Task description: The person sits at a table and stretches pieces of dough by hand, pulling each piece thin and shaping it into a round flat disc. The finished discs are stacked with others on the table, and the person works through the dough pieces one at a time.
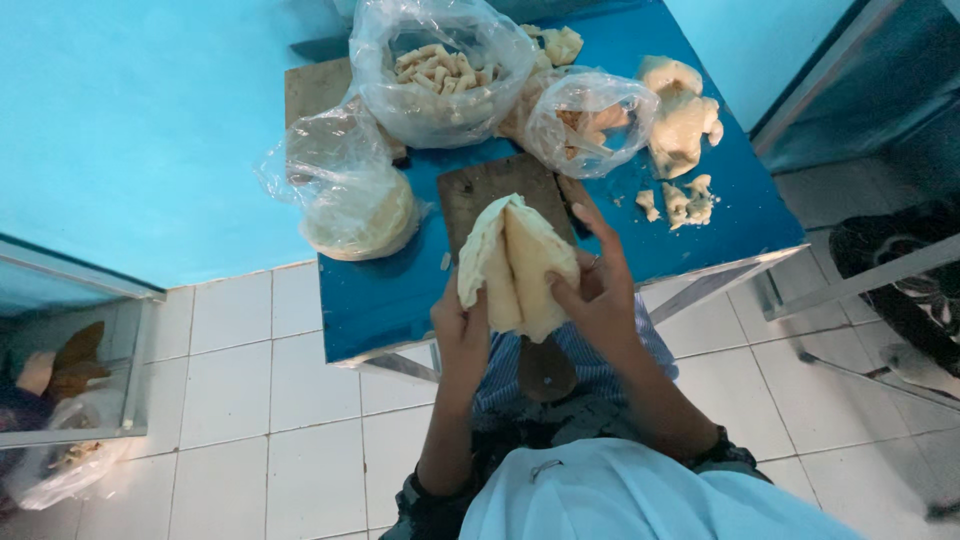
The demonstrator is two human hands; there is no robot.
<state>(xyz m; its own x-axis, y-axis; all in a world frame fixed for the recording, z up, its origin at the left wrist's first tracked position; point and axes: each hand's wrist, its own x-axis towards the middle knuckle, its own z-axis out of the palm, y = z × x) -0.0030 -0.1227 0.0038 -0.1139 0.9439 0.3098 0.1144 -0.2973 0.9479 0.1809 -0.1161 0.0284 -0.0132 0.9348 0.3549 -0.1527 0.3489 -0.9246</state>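
Note:
Both my hands hold a pale, folded sheet of dough (515,262) above the near edge of a blue table (385,300). My left hand (462,335) grips its lower left side. My right hand (597,290) pinches its right flap between thumb and fingers. Under the sheet lies a dark wooden board (487,187) whose handle (545,368) sticks out over my lap.
A clear bag of rolled pastry pieces (437,70), a smaller bag (585,120) and a bagged stack of round wrappers (355,205) stand on the table. Dough scraps (682,120) lie at its right. A glass case (70,370) stands on the tiled floor at left.

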